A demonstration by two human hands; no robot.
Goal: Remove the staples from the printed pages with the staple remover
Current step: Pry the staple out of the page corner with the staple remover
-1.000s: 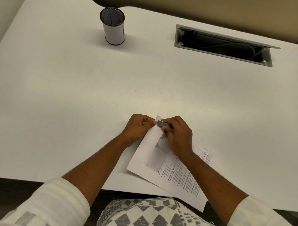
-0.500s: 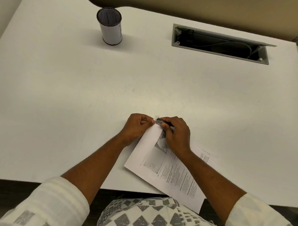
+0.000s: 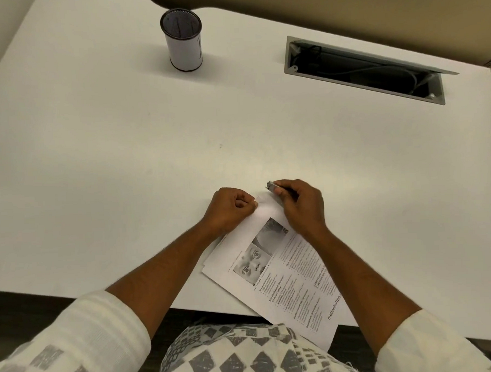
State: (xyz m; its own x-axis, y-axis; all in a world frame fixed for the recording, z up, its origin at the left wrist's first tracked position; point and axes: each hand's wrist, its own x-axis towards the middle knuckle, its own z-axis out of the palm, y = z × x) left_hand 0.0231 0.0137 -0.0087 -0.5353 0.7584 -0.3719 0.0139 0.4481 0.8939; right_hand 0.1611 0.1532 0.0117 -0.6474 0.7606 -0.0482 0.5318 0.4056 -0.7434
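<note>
Staple remover (image 3: 273,188) pinched in right hand (image 3: 301,204), tip just beyond far corner of printed pages (image 3: 287,271) on worktop (image 3: 124,135), that corner pinched by left hand (image 3: 231,207) fingers (image 3: 252,204), sheets running back toward the body.

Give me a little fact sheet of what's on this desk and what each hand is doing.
Left hand: pinches the top corner of the printed pages, which lie angled, overhanging the near edge
Right hand: holds the staple remover, tip just past the corner
Staple: too small to tell
Pen cup: upright, far left
Cable tray: open slot, far right
Desk: white
</note>
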